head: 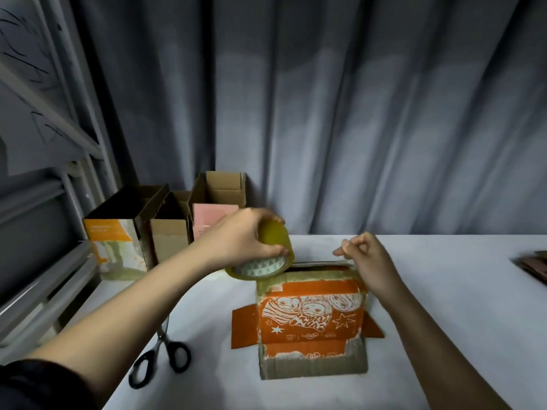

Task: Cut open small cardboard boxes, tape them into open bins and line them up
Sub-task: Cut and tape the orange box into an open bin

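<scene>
One head view looks forward and down, close over the table (444, 291) (curtain (355, 113) fills the back).

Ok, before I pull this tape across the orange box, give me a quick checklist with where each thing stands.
1. Tape roll gripped in left hand: ok.
2. Right hand pinching the tape end: cannot tell, the strip is too clear to see.
3. Orange box standing on the table: ok.
4. Its top flaps closed: cannot tell.
5. Scissors within reach: ok.
6. Finished bins lined up at back left: ok.
</scene>
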